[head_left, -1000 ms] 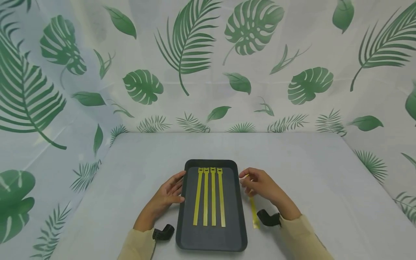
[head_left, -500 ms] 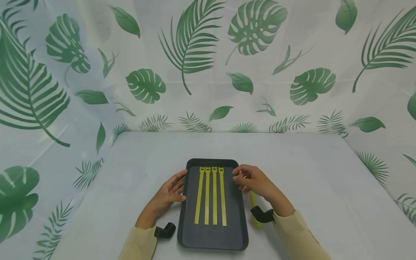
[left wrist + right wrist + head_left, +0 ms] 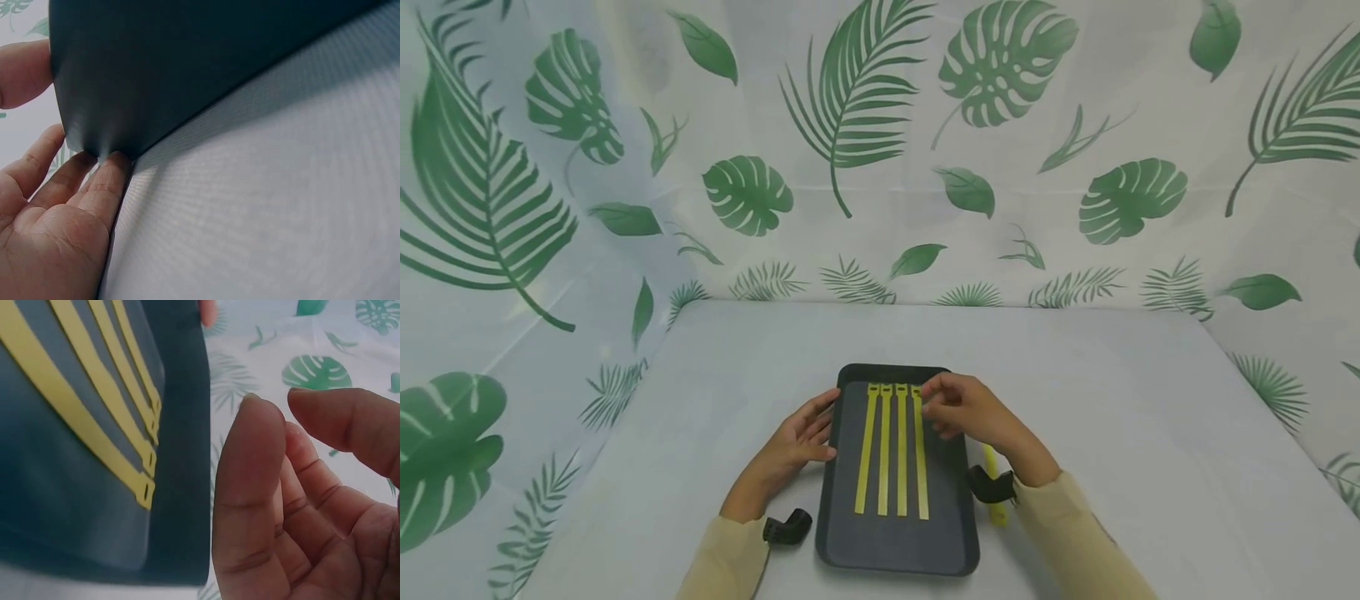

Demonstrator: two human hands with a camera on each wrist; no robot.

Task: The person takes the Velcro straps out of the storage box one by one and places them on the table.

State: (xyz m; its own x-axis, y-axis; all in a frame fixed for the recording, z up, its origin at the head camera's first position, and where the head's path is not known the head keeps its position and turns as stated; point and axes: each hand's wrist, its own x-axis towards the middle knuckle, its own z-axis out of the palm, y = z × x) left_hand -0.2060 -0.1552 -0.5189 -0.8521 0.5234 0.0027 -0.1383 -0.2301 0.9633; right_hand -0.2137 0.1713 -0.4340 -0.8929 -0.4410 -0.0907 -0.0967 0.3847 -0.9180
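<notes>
A dark grey tray (image 3: 895, 550) lies on the white table, with several yellow slotted-head cable straps (image 3: 901, 467) side by side in it, heads at the far end. My left hand (image 3: 790, 442) touches the tray's left edge; in the left wrist view its extended fingers (image 3: 106, 184) rest against the tray wall (image 3: 137, 69). Over the tray's far right part hovers my right hand (image 3: 977, 417), by the head of the rightmost strap (image 3: 922, 475). The right wrist view shows its thumb and forefinger apart, nothing between them. Another yellow strap (image 3: 997, 512) lies right of the tray, partly hidden under the right wrist.
Black wrist cameras (image 3: 788, 527) sit on both sleeves, the right camera (image 3: 990, 485) close to the tray's right rim. White table surface (image 3: 1097, 392) stretches around the tray. A leaf-printed curtain (image 3: 880, 167) hangs behind and at the sides.
My right hand has moved left from beside the tray to over its far right part, near the rightmost strap's head. The left hand stays at the left edge. The view shifts slightly.
</notes>
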